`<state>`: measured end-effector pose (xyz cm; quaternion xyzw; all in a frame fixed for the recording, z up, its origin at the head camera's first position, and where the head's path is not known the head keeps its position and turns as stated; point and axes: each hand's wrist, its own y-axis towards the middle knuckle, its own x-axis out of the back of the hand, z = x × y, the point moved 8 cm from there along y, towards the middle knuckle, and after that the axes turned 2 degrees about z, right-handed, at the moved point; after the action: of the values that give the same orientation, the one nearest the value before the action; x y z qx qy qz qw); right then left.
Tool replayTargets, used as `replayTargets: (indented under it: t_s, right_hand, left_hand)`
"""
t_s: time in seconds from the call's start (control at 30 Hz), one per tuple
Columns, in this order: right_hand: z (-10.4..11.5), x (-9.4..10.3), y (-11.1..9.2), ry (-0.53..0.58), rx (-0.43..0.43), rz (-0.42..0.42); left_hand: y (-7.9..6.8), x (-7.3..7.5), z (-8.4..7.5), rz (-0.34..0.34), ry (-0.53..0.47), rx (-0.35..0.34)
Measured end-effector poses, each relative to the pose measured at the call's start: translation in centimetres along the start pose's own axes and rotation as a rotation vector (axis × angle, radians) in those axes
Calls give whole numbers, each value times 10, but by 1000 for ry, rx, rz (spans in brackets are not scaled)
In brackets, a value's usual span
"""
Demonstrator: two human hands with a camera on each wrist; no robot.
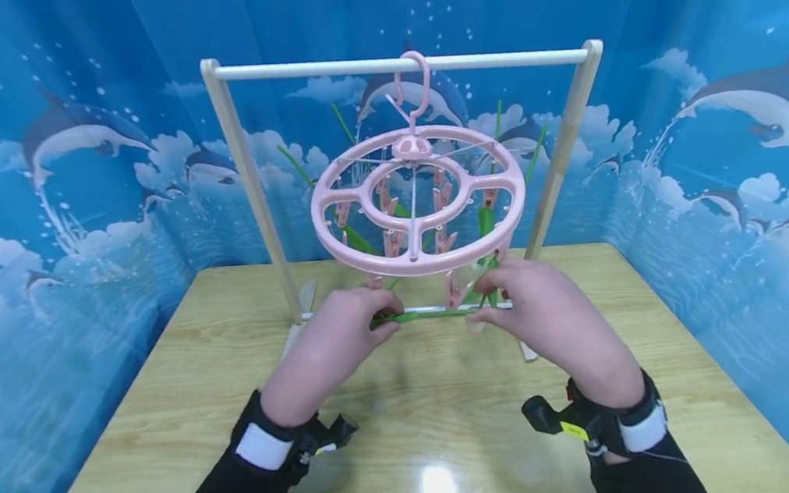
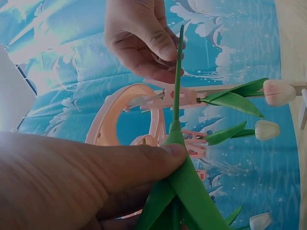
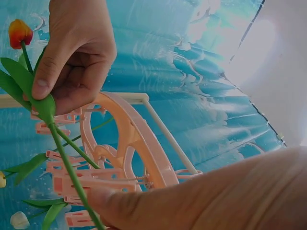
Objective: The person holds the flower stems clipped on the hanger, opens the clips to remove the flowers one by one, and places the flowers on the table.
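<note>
My left hand [image 1: 348, 321] pinches an artificial tulip [image 3: 45, 108] at its green leaves, the thumb lying along them. In the right wrist view its flower is red and orange, and its thin stem runs toward my right hand [image 1: 536, 297]. The thumb and fingers of that hand are at the stem's free end, curled about it. Behind the hands hangs a round pink clip hanger [image 1: 424, 263] with several pink clothespins [image 1: 452, 292]. More tulips hang heads down from its clips, among them a pale pink one [image 2: 279, 92] and a white one [image 2: 266, 130].
A wooden rack [image 1: 238, 150] carries the hanger's hook on its white top bar [image 1: 322, 68]. It stands toward the back of the wood-grain table [image 1: 395, 419]. A blue dolphin-print curtain [image 1: 103, 60] surrounds the table at the back and sides.
</note>
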<state>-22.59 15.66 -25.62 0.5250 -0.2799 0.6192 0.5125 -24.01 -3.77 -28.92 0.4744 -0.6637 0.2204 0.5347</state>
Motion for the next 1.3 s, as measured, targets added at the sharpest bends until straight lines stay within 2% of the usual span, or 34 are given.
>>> replayTargets:
  t_s: [0.17,0.37,0.77,0.97,1.3]
  right_hand:
    - [3,-2,2,-20,15,-2]
    - [2,-6,2,-10,-13,39]
    - [2,-17,2,-15,-9,95]
    - [1,-24,5,-27,-13,139]
    - [-2,-33,10,-46,-8,148]
  left_hand:
    - [0,5,1,-13,12,4]
    - [1,6,0,-14,26,3]
    - [1,0,4,14,20,23]
    - [3,-5,5,51,46,33]
    - [5,-11,5,71,81,26]
